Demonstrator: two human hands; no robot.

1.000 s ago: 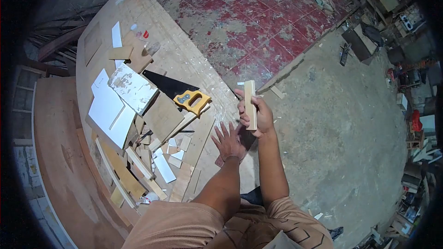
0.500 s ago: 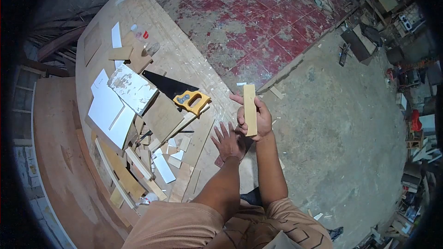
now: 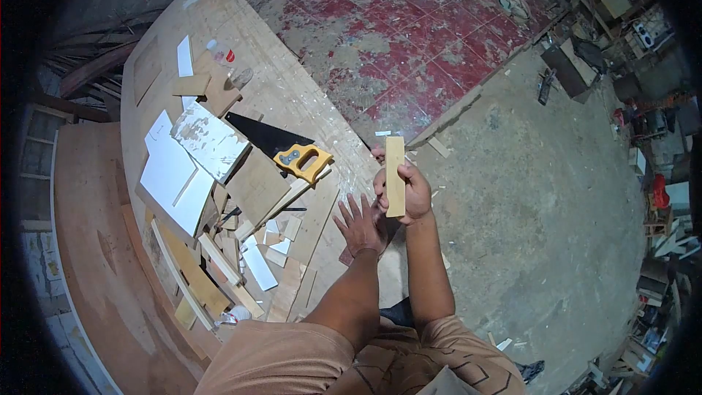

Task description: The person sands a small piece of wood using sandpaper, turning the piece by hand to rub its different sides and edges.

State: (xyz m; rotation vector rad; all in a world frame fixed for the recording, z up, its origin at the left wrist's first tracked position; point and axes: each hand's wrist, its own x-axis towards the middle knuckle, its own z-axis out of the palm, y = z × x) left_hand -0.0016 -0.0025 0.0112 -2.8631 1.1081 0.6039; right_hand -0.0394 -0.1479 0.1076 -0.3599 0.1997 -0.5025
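Observation:
In my right hand (image 3: 415,194) is a pale yellowish wooden block (image 3: 395,177), held upright just past the table's edge with the fingers wrapped round it. Beside it, my left hand (image 3: 362,228) lies flat with fingers spread at the edge of the wooden table (image 3: 281,73); a dark reddish piece shows partly under its wrist. A handsaw (image 3: 303,163) with a yellow handle and black blade rests on the table, up and left of my left hand. White and bare wood offcuts (image 3: 259,267) are scattered to the left of my left forearm.
White boards (image 3: 175,175) and a paint-worn panel (image 3: 210,139) lie on the table's left part. A clear plastic bottle (image 3: 217,50) stands farther back. Beyond the table are worn red tiles (image 3: 409,36) and a concrete floor (image 3: 534,197). Clutter lines the right side.
The wooden block in my right hand has turned slightly and shifted a little to the left, and the right fingers close further round it. My left hand stays almost still.

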